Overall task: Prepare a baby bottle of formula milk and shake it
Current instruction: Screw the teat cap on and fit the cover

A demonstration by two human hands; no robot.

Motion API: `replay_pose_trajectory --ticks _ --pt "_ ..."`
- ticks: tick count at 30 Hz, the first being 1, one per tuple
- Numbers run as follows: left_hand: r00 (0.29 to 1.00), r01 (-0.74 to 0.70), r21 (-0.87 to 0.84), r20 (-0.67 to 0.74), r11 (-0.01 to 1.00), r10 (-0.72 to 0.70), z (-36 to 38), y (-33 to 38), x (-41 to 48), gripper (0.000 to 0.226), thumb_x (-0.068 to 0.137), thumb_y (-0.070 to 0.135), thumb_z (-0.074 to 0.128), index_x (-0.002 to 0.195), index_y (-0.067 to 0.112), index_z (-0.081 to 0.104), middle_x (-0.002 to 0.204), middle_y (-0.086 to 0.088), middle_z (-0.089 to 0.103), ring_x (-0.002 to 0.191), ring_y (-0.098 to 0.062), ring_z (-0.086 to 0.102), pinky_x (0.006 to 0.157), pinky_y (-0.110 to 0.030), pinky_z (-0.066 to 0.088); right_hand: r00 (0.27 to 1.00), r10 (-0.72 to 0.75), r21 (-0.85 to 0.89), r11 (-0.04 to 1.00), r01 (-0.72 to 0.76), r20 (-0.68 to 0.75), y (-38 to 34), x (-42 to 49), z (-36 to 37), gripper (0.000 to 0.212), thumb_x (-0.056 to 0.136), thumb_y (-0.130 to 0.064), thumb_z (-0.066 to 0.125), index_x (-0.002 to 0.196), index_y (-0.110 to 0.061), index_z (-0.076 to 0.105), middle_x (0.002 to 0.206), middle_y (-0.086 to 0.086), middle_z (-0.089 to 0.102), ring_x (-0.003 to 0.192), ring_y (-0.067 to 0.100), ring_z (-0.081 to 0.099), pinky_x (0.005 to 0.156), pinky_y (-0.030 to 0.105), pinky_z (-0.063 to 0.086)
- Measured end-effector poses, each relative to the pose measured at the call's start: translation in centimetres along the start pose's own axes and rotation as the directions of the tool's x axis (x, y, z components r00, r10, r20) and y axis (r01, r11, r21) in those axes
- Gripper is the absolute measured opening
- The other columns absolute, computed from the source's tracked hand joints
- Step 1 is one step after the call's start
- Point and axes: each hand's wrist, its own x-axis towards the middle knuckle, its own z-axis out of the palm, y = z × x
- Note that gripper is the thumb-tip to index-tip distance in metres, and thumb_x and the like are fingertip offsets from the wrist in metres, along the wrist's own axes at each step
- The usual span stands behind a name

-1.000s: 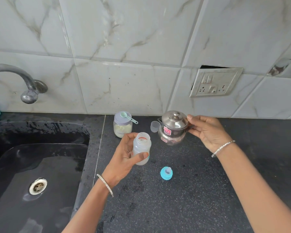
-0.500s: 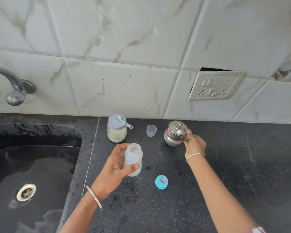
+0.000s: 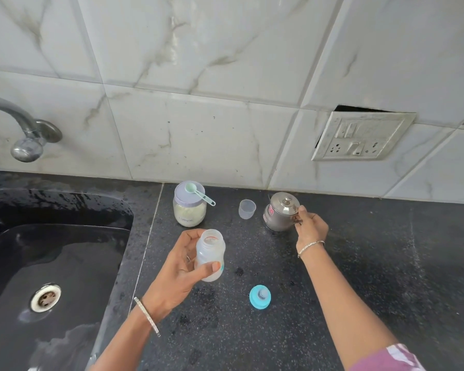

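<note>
**Bottle held open, kettle gripped beyond it**

Bottle (image 3: 210, 254) clasped in left hand (image 3: 181, 274), thumb across lower body, other fingers wrapped behind; lifted clear of the table (image 3: 386, 263). Long axis near upright, leaning slightly, open mouth pointing up and away from the person. No teat on; seemingly empty or nearly so, hard to tell through the cloudy wall.

Right hand (image 3: 311, 227) closed on the handle of the steel kettle (image 3: 280, 211), standing on the table, further out and to the right of the left hand. Spout side facing left, toward the bottle. Right hand clearly the nearer one to the kettle; bottle mouth lying nearer and to the left of it.

Probably water next: kettle carried left and tipped over the mouth, bottle kept upright.

Formula jar (image 3: 189, 207), scoop (image 3: 198, 192) resting on its lid, beyond the left hand. Small clear cup (image 3: 247, 208) between jar and kettle. Blue teat cap (image 3: 259, 296) on the table between the forearms, near the left hand.
</note>
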Motion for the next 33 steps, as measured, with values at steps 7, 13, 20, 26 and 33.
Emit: replay_pose_trajectory --ticks 7,13,20,26,33 --pt "1.0 -0.001 0.0 0.008 1.0 0.001 0.3 -0.1 -0.4 0.067 0.067 0.03 0.085 0.126 0.019 0.054 0.124 -0.004 0.068 0.111 -0.021 0.065 0.096 -0.035 0.054 0.998 -0.06 -0.186 0.98 0.065 0.032 -0.6 -2.4 -1.6 0.051 0.094 -0.053 0.07 0.122 -0.012 0.059 0.113 0.005 0.069 0.107 0.022 0.064 0.103 0.045 0.053" --pt "1.0 -0.021 0.011 -0.015 1.0 0.021 0.0 0.2 -0.6 0.066 0.069 0.025 0.085 0.126 0.018 0.053 0.122 0.001 0.069 0.108 -0.01 0.064 0.086 -0.023 0.054 0.917 -0.093 -0.66 0.667 0.346 0.388 1.2 -11.6 -6.8 0.021 0.087 -0.04 0.081 0.101 -0.027 0.073 0.1 -0.01 0.075 0.098 0.012 0.071 0.077 0.02 0.051" --pt "0.999 -0.031 0.007 -0.014 0.999 0.031 0.0 0.3 -1.5 0.066 0.068 0.028 0.083 0.125 0.018 0.053 0.123 0.002 0.068 0.11 -0.007 0.063 0.085 -0.02 0.053 0.783 0.032 -0.748 0.323 0.579 0.621 5.6 -18.1 -9.8 0.09 0.09 -0.036 0.08 0.163 -0.03 0.027 0.151 -0.006 0.049 0.138 0.022 0.045 0.112 0.035 0.037" --pt "0.999 -0.036 0.022 0.0 0.999 0.036 0.2 0.0 -2.6 0.06 0.072 0.016 0.082 0.125 0.017 0.053 0.119 0.008 0.069 0.108 -0.004 0.062 0.083 -0.018 0.052 0.792 -0.113 -0.772 0.179 0.61 0.6 5.6 -18.5 -9.2 0.072 0.094 -0.03 0.076 0.156 -0.027 0.041 0.138 -0.003 0.064 0.127 0.023 0.058 0.103 0.039 0.045" --pt "0.996 -0.087 0.028 0.023 0.996 0.086 0.3 0.6 -3.3 0.064 0.07 0.024 0.084 0.125 0.015 0.052 0.124 -0.003 0.066 0.11 -0.009 0.062 0.087 -0.023 0.052 0.823 -0.225 -0.486 0.714 0.504 0.522 0.6 -21.0 -7.9 0.05 0.083 -0.012 0.087 0.128 -0.026 0.07 0.102 -0.006 0.077 0.088 -0.003 0.07 0.071 0.009 0.055"
